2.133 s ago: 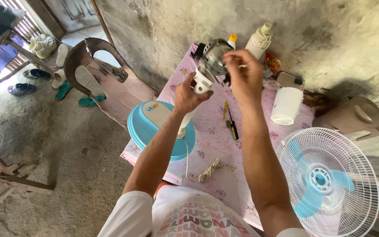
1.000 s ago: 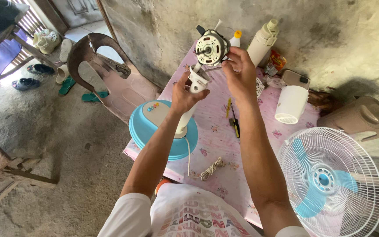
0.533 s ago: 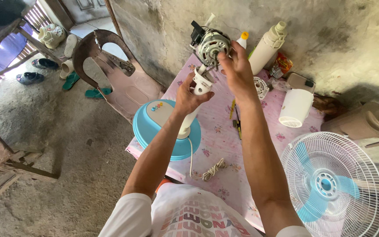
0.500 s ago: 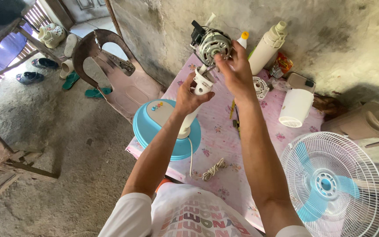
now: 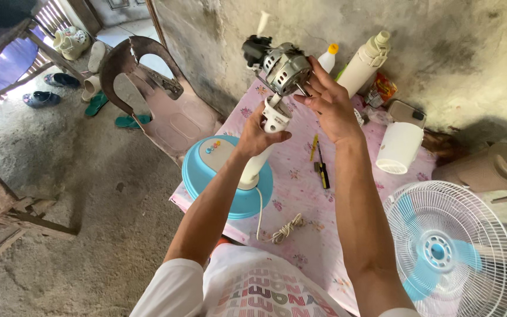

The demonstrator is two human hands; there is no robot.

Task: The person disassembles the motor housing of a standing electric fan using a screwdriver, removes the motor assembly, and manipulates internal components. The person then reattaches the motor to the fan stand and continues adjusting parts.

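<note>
A bare fan motor (image 5: 281, 66) with metal casing and a black part on its left sits atop a white fan neck (image 5: 272, 117). The neck rises from a round blue fan base (image 5: 205, 176) standing on the table. My left hand (image 5: 260, 134) grips the white neck just below the motor. My right hand (image 5: 327, 101) pinches the motor's thin shaft at its right side. A white power cord (image 5: 283, 228) trails from the base and lies bundled on the cloth.
The pink flowered tablecloth (image 5: 300, 246) carries a screwdriver (image 5: 321, 165), a white cylindrical cover (image 5: 399, 147) and bottles (image 5: 364, 58) by the wall. A white fan grille with blue blades (image 5: 450, 249) lies at right. A brown plastic chair (image 5: 159, 100) lies at left, a tan jug (image 5: 488, 170) at right.
The motor has turned on the neck, its shaft now pointing right toward my right hand. My right hand moved from the motor's top to its shaft. My left hand kept its grip.
</note>
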